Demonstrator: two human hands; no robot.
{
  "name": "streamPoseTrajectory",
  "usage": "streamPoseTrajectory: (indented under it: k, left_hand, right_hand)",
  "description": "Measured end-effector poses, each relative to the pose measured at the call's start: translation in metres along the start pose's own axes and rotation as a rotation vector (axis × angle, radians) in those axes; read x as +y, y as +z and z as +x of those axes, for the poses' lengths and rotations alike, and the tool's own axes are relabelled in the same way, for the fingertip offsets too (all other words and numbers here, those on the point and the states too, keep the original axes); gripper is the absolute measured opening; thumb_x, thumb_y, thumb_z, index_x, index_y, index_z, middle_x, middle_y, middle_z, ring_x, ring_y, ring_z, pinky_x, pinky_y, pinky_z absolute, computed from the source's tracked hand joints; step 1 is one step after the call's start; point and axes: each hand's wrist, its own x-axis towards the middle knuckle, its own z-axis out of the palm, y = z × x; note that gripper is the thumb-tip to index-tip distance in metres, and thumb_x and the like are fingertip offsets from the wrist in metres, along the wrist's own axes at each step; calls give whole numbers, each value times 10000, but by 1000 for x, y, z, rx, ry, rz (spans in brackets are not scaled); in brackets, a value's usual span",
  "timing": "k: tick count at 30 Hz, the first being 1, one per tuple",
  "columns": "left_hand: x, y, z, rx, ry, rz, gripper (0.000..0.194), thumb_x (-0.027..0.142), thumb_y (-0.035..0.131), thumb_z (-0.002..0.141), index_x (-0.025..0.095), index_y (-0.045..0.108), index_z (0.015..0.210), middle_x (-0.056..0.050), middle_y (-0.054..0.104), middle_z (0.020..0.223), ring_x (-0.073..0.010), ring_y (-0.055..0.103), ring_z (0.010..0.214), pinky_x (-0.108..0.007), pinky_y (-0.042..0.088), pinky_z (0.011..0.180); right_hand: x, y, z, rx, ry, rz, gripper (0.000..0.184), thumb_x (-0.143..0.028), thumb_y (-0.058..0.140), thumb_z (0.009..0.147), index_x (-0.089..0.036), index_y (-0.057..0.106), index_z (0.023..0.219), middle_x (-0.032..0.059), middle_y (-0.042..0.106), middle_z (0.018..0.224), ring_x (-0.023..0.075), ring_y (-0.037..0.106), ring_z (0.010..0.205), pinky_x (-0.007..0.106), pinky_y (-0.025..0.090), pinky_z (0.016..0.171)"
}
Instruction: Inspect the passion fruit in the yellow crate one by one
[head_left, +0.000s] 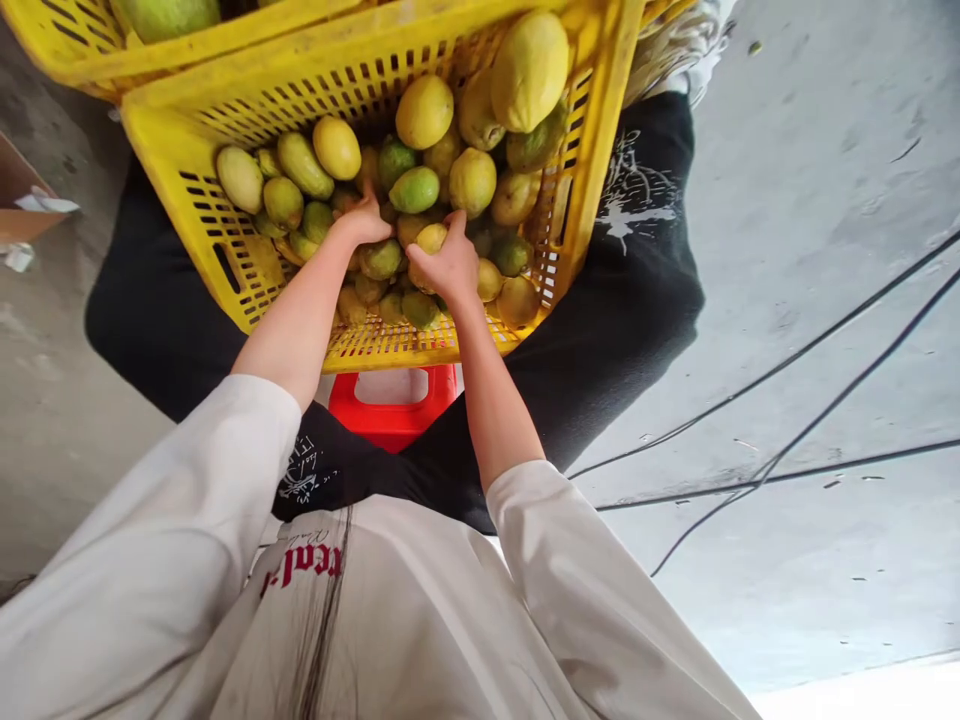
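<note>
Yellow and green lemons lie heaped in a yellow plastic crate (296, 100) between my knees. My right hand (452, 265) is closed around a small yellow lemon (431, 238), its thumb and fingers on either side of the fruit. Just to its left, my left hand (366, 222) reaches down into the heap. Its fingers are mostly hidden among the fruit, so I cannot make out a grip. A green lemon (415, 190) rests above and between the hands, and a dark greenish one (380, 260) lies below my left hand.
Another yellow crate (82, 50) with a large green fruit (171, 15) stands beyond. A red plastic stool (394, 425) shows under the near crate edge. Black cables (765, 470) cross the grey floor at right. A cardboard box (19, 190) is at far left.
</note>
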Motion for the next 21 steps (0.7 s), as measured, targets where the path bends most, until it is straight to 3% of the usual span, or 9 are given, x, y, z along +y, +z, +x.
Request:
streamPoseTrajectory:
  k: [3, 6, 8, 11, 14, 17, 19, 21]
  left_hand:
    - [5, -9, -7, -32, -117, -52, 1068, 768, 934, 855, 262, 591, 1731, -147, 720, 1682, -506, 392, 1756, -764, 288, 1475]
    - [15, -13, -24, -29, -156, -69, 1205, 1034, 746, 855, 238, 544, 1736, -61, 748, 1674, -389, 326, 1772, -676, 214, 1494]
    - [21, -12, -37, -34, -198, -89, 1266, 1151, 573, 844, 231, 526, 1712, -14, 788, 1611, -306, 297, 1767, -606, 220, 1471]
    - [26, -5, -54, 42, -232, -117, 1228, 1195, 459, 850, 224, 627, 1582, -15, 807, 1521, -264, 282, 1772, -540, 279, 1410]
    - [19, 6, -72, 184, -286, -128, 1043, 1043, 609, 990, 202, 638, 1606, -54, 752, 1596, -275, 318, 1772, -525, 346, 1377]
    - [-3, 20, -96, 353, -356, -231, 722, 644, 905, 1015, 238, 701, 1576, -141, 691, 1670, -357, 479, 1734, -539, 446, 1398]
    - [-23, 27, -114, 431, -352, -463, 502, 442, 956, 976, 212, 771, 1383, -188, 740, 1555, -390, 621, 1623, -520, 508, 1372]
    - [-40, 26, -130, 476, -368, -805, 372, 421, 946, 989, 193, 760, 1217, -182, 798, 1352, -389, 745, 1454, -518, 607, 1265]
  right_hand:
    - [-7, -4, -3, 2, 19, -14, 594, -494, 724, 1151, -201, 438, 1580, 169, 751, 1207, 429, 688, 1298, 590, 599, 1179]
    - [-14, -9, -7, 2, 51, -55, 587, -488, 715, 1158, -244, 420, 1604, 153, 750, 1267, 418, 680, 1284, 580, 609, 1167]
    - [-17, -12, -11, 5, 47, -64, 569, -470, 714, 1167, -258, 417, 1604, 143, 749, 1310, 402, 686, 1287, 550, 611, 1166]
    - [-18, -14, -16, 4, -4, -48, 529, -411, 738, 1170, -223, 439, 1563, 153, 749, 1367, 367, 702, 1303, 487, 590, 1192]
    - [-14, -14, -22, -7, -65, -30, 524, -356, 775, 1139, -217, 477, 1547, 152, 753, 1422, 340, 715, 1307, 450, 585, 1196]
    - [-6, -12, -26, -39, -112, 95, 556, -306, 849, 1040, -245, 554, 1507, 104, 772, 1389, 335, 716, 1320, 469, 588, 1210]
    - [0, -9, -28, -80, -117, 282, 538, -325, 911, 965, -266, 614, 1409, 61, 786, 1275, 326, 710, 1277, 480, 596, 1208]
    - [3, -7, -33, -153, -98, 527, 506, -386, 964, 912, -285, 640, 1288, 21, 773, 1139, 297, 697, 1178, 462, 632, 1149]
